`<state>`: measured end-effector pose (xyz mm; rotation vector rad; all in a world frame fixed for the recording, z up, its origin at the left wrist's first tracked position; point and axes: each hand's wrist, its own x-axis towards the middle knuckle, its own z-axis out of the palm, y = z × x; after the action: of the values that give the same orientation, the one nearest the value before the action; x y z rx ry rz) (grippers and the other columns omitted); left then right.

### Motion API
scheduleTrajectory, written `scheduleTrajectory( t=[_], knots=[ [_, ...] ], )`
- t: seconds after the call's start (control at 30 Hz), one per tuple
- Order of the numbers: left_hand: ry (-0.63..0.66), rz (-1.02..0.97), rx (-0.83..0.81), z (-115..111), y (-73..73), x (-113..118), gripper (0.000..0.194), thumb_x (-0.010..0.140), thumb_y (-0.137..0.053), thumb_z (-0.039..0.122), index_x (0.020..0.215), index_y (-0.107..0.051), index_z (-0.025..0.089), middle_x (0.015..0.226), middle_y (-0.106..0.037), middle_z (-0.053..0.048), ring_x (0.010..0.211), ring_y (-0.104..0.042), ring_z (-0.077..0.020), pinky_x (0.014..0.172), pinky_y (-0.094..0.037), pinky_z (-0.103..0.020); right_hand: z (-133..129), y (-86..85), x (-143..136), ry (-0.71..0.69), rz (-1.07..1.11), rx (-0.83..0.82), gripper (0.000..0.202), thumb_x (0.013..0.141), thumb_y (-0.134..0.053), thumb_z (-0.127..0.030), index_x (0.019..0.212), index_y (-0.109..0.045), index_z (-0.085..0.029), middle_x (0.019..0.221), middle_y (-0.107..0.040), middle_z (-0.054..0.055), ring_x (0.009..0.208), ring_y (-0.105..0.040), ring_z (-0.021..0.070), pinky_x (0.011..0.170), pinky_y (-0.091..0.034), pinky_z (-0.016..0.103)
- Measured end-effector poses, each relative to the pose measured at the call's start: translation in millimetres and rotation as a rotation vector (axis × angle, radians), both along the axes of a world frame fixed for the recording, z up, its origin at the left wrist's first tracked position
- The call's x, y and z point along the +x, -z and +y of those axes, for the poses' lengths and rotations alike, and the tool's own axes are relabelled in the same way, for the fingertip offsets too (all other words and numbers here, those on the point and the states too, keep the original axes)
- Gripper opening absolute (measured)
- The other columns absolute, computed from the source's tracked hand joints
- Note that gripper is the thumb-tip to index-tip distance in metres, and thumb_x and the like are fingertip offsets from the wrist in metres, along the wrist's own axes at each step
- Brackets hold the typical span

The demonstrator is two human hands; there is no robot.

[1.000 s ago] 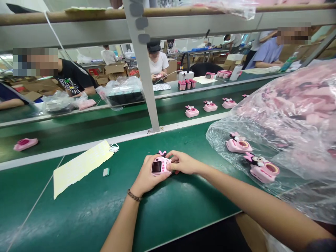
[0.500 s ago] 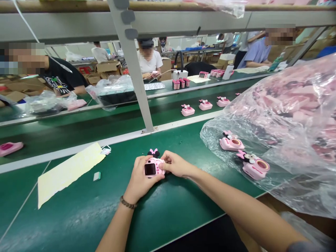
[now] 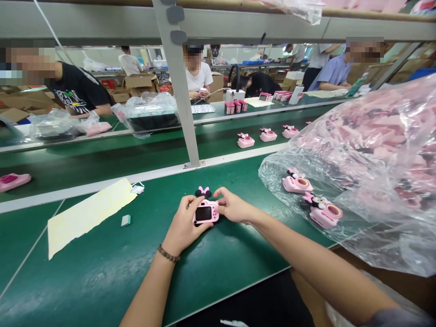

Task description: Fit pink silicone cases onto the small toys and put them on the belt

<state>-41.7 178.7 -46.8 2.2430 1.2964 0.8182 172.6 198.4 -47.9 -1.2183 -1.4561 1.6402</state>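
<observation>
A pink toy camera (image 3: 206, 212) with a dark screen, pink buttons and black ears with a pink bow is held over the green table (image 3: 146, 268). My left hand (image 3: 184, 225) wraps round its left side, thumb along the bottom edge. At its right side my right hand (image 3: 235, 206) grips the edge by the buttons with thumb and bent fingers. Two more pink cameras, one upper (image 3: 297, 182) and one lower (image 3: 325, 212), lie on clear plastic to the right.
A big plastic bag (image 3: 381, 150) of pink parts fills the right. Yellow paper (image 3: 88, 213) and a small pale block (image 3: 126, 220) lie left. Behind a metal post (image 3: 180, 91), pink cameras (image 3: 268, 135) stand on a green belt (image 3: 143, 156). Several people work beyond.
The camera in my hands has turned its back more squarely towards me, and its ears and bow show more fully. The view has shifted slightly.
</observation>
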Motion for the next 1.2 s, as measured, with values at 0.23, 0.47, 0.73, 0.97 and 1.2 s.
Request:
scheduleTrajectory(
  t=[0.23,0.47,0.73,0.97,1.2],
  knots=[
    [0.090,-0.220,0.019,-12,-4.8,12,0.065,0.068,-0.080,0.051,0.120,-0.051,0.024,0.114,-0.056,-0.007,0.104,-0.058,-0.0234,0.090,-0.052,-0.039,-54,5.5,-9,0.173,0.818,-0.419,0.048,0.076,-0.075,-0.049,0.112,-0.059,-0.022,0.104,-0.068,0.005,0.090,-0.064,0.0178,0.078,-0.050,0.031],
    [0.060,-0.261,0.028,-14,-2.4,14,0.070,0.073,-0.078,0.047,0.132,-0.045,0.028,0.120,-0.051,-0.008,0.111,-0.054,-0.0248,0.096,-0.051,-0.042,-47,4.5,-38,0.240,0.937,-0.617,0.043,0.073,-0.076,-0.049,0.103,-0.067,-0.019,0.096,-0.070,0.005,0.085,-0.063,0.0182,0.070,-0.050,0.027],
    [0.087,-0.329,0.008,-16,3.3,16,0.057,0.085,-0.067,0.029,0.138,-0.045,0.036,0.133,-0.045,-0.007,0.123,-0.051,-0.0236,0.105,-0.048,-0.042,-37,13.7,-28,0.111,0.801,-0.482,0.048,0.081,-0.069,-0.053,0.117,-0.063,-0.021,0.104,-0.068,0.008,0.093,-0.063,0.0205,0.078,-0.050,0.031],
    [0.092,-0.306,-0.044,-17,7.8,21,0.061,0.090,-0.060,0.029,0.144,-0.035,0.038,0.145,-0.039,-0.007,0.133,-0.044,-0.0252,0.111,-0.044,-0.044,-30,7.5,-19,0.077,0.644,-0.381,0.049,0.076,-0.075,-0.041,0.117,-0.063,-0.017,0.105,-0.068,0.010,0.094,-0.065,0.0221,0.081,-0.052,0.033],
    [-0.188,-0.155,-0.007,-14,18.9,19,0.061,0.094,-0.050,0.033,0.148,-0.022,0.035,0.146,-0.038,-0.011,0.136,-0.042,-0.0286,0.110,-0.044,-0.053,133,-17.3,-1,0.436,-0.159,0.157,0.049,0.083,-0.055,-0.053,0.117,-0.050,-0.018,0.113,-0.062,0.014,0.097,-0.063,0.0243,0.068,-0.055,0.033]
  ],
)
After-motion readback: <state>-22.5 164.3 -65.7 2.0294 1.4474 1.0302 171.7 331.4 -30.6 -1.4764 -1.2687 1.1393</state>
